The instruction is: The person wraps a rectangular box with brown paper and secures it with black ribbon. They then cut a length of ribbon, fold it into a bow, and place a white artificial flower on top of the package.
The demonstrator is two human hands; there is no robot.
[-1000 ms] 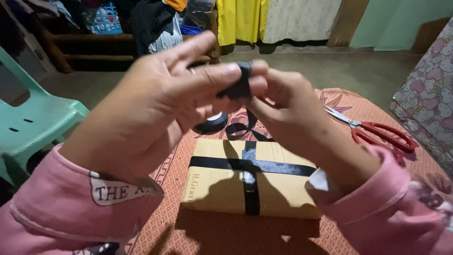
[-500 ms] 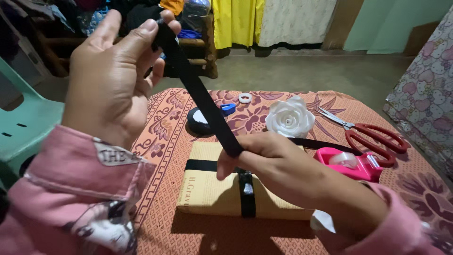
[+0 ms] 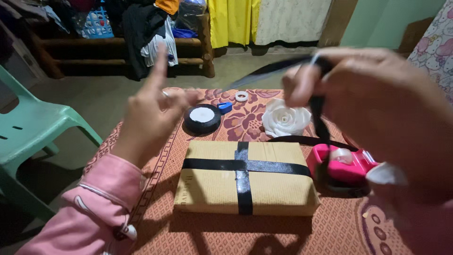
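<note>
Patterned cloth bears a wrapped box; both hands, apparently, pinch black ribbon taut above.

A bare grey concrete floor runs back to a dark wooden bench heaped with clothes. A yellow curtain hangs beside a pale patterned one. The wall is mint green. A green plastic chair stands at left under dim light.

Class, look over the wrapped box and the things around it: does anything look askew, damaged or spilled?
Nothing stands out. The black ribbon cross lies straight on the tan box, and the white paper rose, ribbon spool and pink tape dispenser sit intact.
</note>
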